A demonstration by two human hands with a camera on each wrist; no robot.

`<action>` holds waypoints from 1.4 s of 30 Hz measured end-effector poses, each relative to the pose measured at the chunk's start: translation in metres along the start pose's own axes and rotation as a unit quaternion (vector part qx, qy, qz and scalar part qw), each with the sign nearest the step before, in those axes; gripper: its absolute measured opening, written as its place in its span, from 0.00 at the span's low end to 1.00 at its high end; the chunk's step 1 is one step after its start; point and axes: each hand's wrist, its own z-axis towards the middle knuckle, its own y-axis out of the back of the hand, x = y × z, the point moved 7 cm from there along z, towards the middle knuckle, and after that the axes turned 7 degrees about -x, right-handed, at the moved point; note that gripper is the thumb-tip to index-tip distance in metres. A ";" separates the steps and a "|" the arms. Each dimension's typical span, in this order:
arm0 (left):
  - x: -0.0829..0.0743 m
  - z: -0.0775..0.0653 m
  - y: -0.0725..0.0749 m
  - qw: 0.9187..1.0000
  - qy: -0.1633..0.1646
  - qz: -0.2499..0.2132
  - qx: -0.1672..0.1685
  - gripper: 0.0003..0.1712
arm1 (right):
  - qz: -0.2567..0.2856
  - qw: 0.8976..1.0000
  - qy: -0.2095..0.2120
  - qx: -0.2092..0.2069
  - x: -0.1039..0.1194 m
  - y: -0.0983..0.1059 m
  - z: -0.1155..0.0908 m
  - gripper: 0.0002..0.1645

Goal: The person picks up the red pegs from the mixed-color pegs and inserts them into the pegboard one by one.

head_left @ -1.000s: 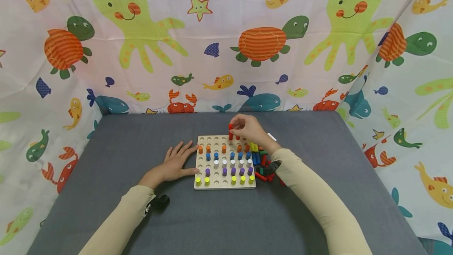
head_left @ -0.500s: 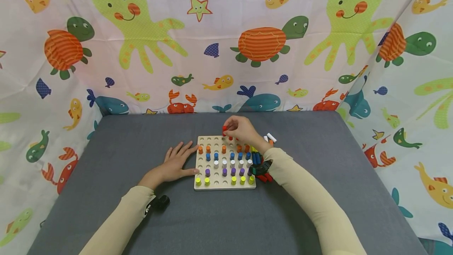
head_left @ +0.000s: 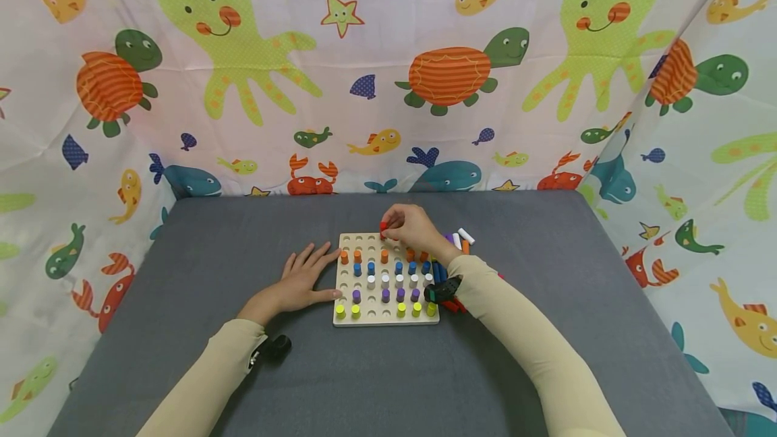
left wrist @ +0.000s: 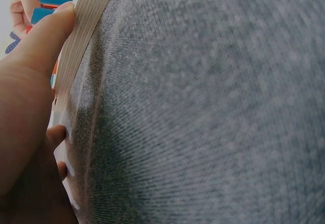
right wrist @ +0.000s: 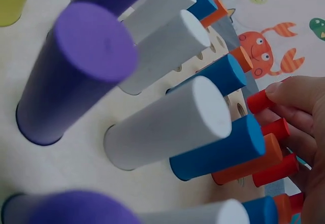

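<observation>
In the head view a wooden pegboard (head_left: 385,322) lies on the grey cloth, carrying rows of coloured pegs. Between thumb and fingertips, my right hand (head_left: 415,228) pinches a red peg (head_left: 383,228) low over the back row. The right wrist view shows this held red peg (right wrist: 259,101) just beyond other red pegs (right wrist: 274,170) standing in that row. My left hand (head_left: 301,283) lies flat with fingers spread at the board's left side. Its thumb (left wrist: 53,28) touches the board's edge in the left wrist view.
Loose pegs lie right of the board, partly hidden by the right wrist: white (head_left: 466,236), orange (head_left: 465,247), blue (head_left: 440,271) and red (head_left: 450,305). Orange pegs (head_left: 384,256), blue, white, purple and yellow pegs (head_left: 401,309) stand in the board. A printed curtain (head_left: 364,32) hangs behind.
My right hand has shifted left along the back row, then slightly down, with a red peg in its fingers. My left hand has stayed still.
</observation>
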 end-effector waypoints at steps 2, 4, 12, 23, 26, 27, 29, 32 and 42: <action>0.000 0.000 0.000 1.000 -0.002 -0.005 -0.002 0.53 | -0.005 1.000 0.001 0.000 0.001 0.000 0.000 0.07; 0.001 0.000 -0.001 1.000 -0.004 -0.009 -0.004 0.54 | -0.010 1.000 0.000 0.000 0.001 0.000 0.000 0.06; 0.005 0.002 -0.004 1.000 -0.004 0.000 -0.004 0.55 | -0.021 1.000 0.003 0.010 0.002 -0.002 0.001 0.06; 0.008 0.003 -0.007 1.000 -0.008 -0.010 -0.005 0.55 | -0.032 0.999 -0.003 0.016 0.001 -0.002 0.001 0.07; 0.006 0.002 -0.006 1.000 -0.012 -0.016 -0.008 0.55 | -0.035 0.999 -0.002 0.015 0.001 -0.002 0.001 0.06; 0.006 0.002 -0.006 1.000 -0.011 -0.017 -0.008 0.55 | -0.036 0.999 -0.001 0.014 0.001 -0.001 0.001 0.06; 0.006 0.002 -0.006 1.000 -0.010 -0.019 -0.006 0.55 | -0.039 0.999 -0.001 0.013 0.001 -0.001 0.001 0.06; 0.005 0.001 -0.005 1.000 -0.006 -0.017 -0.001 0.55 | -0.043 0.999 0.001 0.010 0.001 0.000 0.001 0.06; 0.002 0.001 -0.003 1.000 0.005 0.000 0.006 0.53 | -0.045 0.999 0.003 0.013 0.000 -0.001 0.001 0.05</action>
